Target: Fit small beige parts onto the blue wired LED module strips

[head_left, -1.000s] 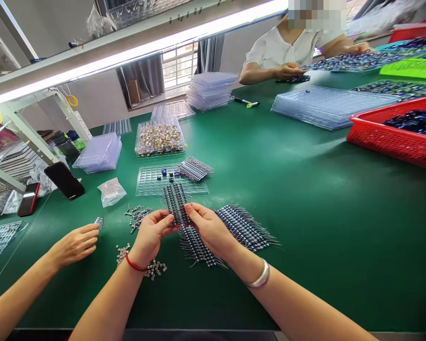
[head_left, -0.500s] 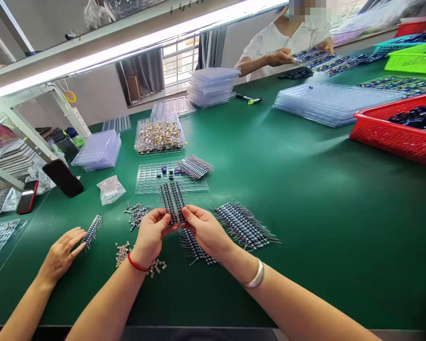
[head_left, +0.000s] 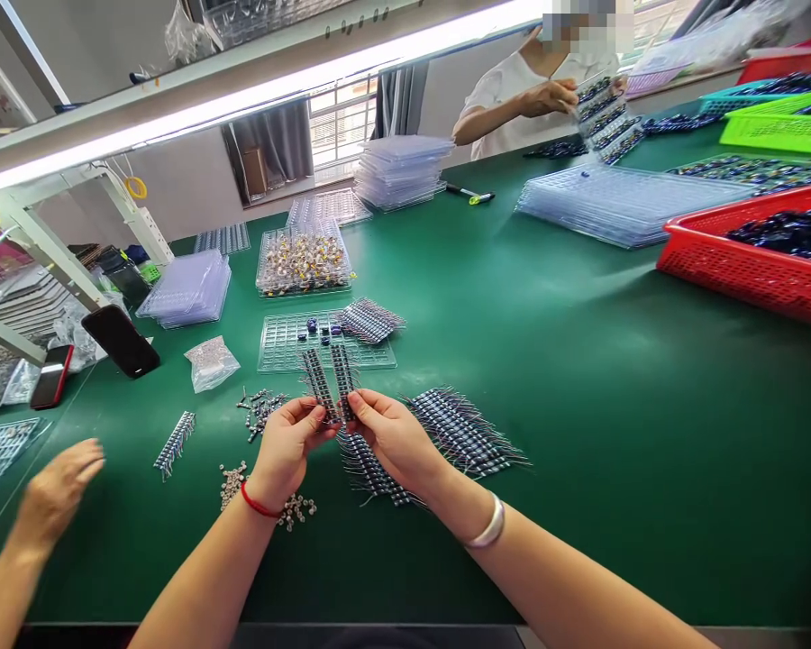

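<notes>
Both my hands are raised over the green table [head_left: 581,406], each pinching the near end of a strip of small dark components. My left hand [head_left: 287,446], with a red string at the wrist, grips the left strip [head_left: 315,379]. My right hand [head_left: 392,437], with a silver bangle, grips the right strip [head_left: 341,371]. The two strips stand a little apart in a narrow V. Under my hands lie piles of more such strips [head_left: 460,428]. A clear grid tray [head_left: 290,342] with a few blue parts sits just beyond.
Another person's hand [head_left: 54,491] hovers at the left near a lone strip [head_left: 174,442]. Loose small parts [head_left: 260,410] and beads [head_left: 290,512] lie by my left wrist. Two phones [head_left: 118,341] lie far left, red baskets [head_left: 750,261] right. A person in white [head_left: 514,90] sits opposite.
The single block of strips in my hands has split into two strips. The other person's hand let go of the lone strip and drew back to the left.
</notes>
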Action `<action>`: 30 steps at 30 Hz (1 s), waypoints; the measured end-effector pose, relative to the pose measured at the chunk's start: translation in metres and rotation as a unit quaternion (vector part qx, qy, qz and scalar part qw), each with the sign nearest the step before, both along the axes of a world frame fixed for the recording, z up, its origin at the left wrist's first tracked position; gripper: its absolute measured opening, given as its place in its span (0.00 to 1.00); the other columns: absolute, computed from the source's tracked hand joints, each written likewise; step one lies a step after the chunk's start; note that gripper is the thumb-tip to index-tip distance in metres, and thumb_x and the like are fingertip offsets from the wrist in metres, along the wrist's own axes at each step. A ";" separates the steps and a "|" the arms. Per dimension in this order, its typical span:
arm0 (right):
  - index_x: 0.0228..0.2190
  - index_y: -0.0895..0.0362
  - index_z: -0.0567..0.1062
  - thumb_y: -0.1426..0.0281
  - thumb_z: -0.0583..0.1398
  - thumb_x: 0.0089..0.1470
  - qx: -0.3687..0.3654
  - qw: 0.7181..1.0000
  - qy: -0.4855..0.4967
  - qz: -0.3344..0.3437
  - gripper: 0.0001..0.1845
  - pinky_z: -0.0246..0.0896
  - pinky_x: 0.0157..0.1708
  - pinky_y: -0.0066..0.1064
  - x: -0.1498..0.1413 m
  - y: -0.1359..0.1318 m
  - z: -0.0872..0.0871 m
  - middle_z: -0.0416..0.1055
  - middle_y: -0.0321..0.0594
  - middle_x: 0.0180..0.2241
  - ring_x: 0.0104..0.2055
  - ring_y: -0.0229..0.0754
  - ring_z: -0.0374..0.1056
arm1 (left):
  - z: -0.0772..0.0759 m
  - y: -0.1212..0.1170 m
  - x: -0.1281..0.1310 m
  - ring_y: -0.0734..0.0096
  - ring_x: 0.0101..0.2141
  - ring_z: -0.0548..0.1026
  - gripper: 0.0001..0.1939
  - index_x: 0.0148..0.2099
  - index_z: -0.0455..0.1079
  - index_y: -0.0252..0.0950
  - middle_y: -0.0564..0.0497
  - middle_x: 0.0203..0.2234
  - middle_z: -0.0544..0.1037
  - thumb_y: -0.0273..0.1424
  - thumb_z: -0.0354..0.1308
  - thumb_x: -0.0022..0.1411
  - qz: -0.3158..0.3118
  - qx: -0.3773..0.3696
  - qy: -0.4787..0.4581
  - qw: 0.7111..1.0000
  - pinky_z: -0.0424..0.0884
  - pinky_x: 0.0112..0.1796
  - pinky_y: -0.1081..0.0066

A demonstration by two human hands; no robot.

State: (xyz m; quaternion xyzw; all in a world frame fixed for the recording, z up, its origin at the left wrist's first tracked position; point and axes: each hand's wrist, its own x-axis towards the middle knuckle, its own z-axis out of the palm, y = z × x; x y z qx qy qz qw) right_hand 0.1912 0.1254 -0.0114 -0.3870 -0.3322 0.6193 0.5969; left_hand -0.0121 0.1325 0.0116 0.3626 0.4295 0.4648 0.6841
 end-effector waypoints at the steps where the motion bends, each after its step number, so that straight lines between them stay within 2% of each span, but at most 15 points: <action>1: 0.22 0.56 0.75 0.47 0.69 0.37 0.001 1.000 -0.004 -0.004 0.25 0.57 0.29 0.32 0.000 0.000 0.000 0.69 0.34 0.24 0.27 0.37 0.59 | -0.006 0.004 0.024 0.62 0.45 0.74 0.17 0.55 0.66 0.34 0.44 0.50 0.72 0.36 0.56 0.67 -0.010 -0.004 0.011 1.000 0.74 0.44 0.57; 3: 0.21 0.56 0.74 0.46 0.69 0.37 0.004 1.000 -0.014 -0.014 0.25 0.57 0.29 0.32 0.000 0.001 0.000 0.68 0.33 0.23 0.26 0.37 0.59 | -0.013 0.011 0.055 0.66 0.39 0.76 0.14 0.50 0.69 0.32 0.46 0.43 0.75 0.34 0.58 0.65 -0.019 -0.008 0.029 0.999 0.76 0.40 0.62; 4: 0.21 0.56 0.74 0.46 0.69 0.37 0.005 1.000 -0.020 -0.020 0.25 0.57 0.28 0.32 0.001 0.002 -0.001 0.67 0.33 0.22 0.25 0.37 0.58 | -0.014 0.012 0.062 0.69 0.35 0.77 0.13 0.44 0.71 0.31 0.48 0.38 0.77 0.34 0.63 0.61 -0.013 -0.005 0.035 0.999 0.76 0.39 0.65; 7: 0.20 0.56 0.73 0.47 0.69 0.37 0.011 0.998 -0.039 -0.039 0.25 0.56 0.27 0.31 0.005 0.003 -0.001 0.64 0.31 0.20 0.24 0.36 0.58 | -0.009 0.014 0.061 0.74 0.28 0.77 0.16 0.35 0.71 0.32 0.53 0.29 0.77 0.35 0.72 0.48 0.006 0.007 0.051 0.999 0.76 0.35 0.73; 12: 0.23 0.56 0.74 0.46 0.68 0.39 0.021 0.995 -0.062 -0.069 0.26 0.57 0.27 0.30 0.018 0.006 0.003 0.66 0.32 0.24 0.25 0.35 0.58 | -0.005 0.015 0.053 0.71 0.26 0.78 0.21 0.33 0.74 0.31 0.51 0.26 0.79 0.37 0.75 0.40 -0.028 0.000 0.108 0.994 0.76 0.31 0.72; 18: 0.22 0.56 0.71 0.45 0.66 0.41 0.033 0.992 -0.095 -0.072 0.26 0.55 0.26 0.30 0.021 0.008 0.004 0.62 0.31 0.21 0.24 0.36 0.57 | -0.009 0.018 0.053 0.71 0.24 0.77 0.18 0.35 0.76 0.29 0.46 0.27 0.81 0.32 0.74 0.42 -0.085 -0.002 0.202 0.976 0.74 0.27 0.73; 21: 0.21 0.56 0.70 0.45 0.65 0.42 0.040 0.990 -0.116 -0.066 0.26 0.54 0.26 0.30 0.019 0.008 0.003 0.61 0.31 0.20 0.24 0.36 0.57 | -0.008 0.019 0.049 0.75 0.18 0.72 0.16 0.33 0.77 0.31 0.49 0.23 0.79 0.32 0.74 0.41 -0.080 0.031 0.252 0.964 0.68 0.21 0.75; 23: 0.22 0.56 0.70 0.45 0.65 0.44 0.044 0.988 -0.132 -0.062 0.26 0.53 0.26 0.30 0.018 0.008 0.003 0.60 0.31 0.20 0.24 0.36 0.56 | -0.005 0.019 0.047 0.79 0.17 0.68 0.15 0.32 0.76 0.33 0.51 0.23 0.77 0.37 0.71 0.46 -0.058 0.070 0.267 0.959 0.64 0.19 0.78; 25: 0.22 0.55 0.70 0.45 0.64 0.44 0.049 0.986 -0.147 -0.057 0.26 0.52 0.25 0.31 0.017 0.008 0.003 0.60 0.31 0.19 0.24 0.37 0.55 | -0.001 0.018 0.047 0.80 0.19 0.67 0.19 0.35 0.76 0.34 0.51 0.26 0.76 0.46 0.65 0.52 -0.047 0.103 0.265 0.958 0.63 0.19 0.79; 28: 0.22 0.55 0.70 0.45 0.63 0.46 0.055 0.984 -0.164 -0.043 0.26 0.50 0.25 0.31 0.015 0.006 0.003 0.59 0.30 0.19 0.24 0.37 0.54 | 0.004 0.013 0.050 0.74 0.23 0.71 0.28 0.40 0.76 0.32 0.48 0.29 0.76 0.54 0.60 0.53 -0.083 0.117 0.247 0.959 0.68 0.20 0.77; 30: 0.22 0.55 0.70 0.45 0.62 0.47 0.058 0.983 -0.171 -0.034 0.25 0.51 0.25 0.31 0.014 0.005 0.003 0.59 0.30 0.19 0.24 0.37 0.54 | 0.006 0.010 0.053 0.72 0.25 0.73 0.30 0.41 0.75 0.31 0.47 0.30 0.77 0.54 0.62 0.50 -0.117 0.112 0.234 0.959 0.70 0.20 0.76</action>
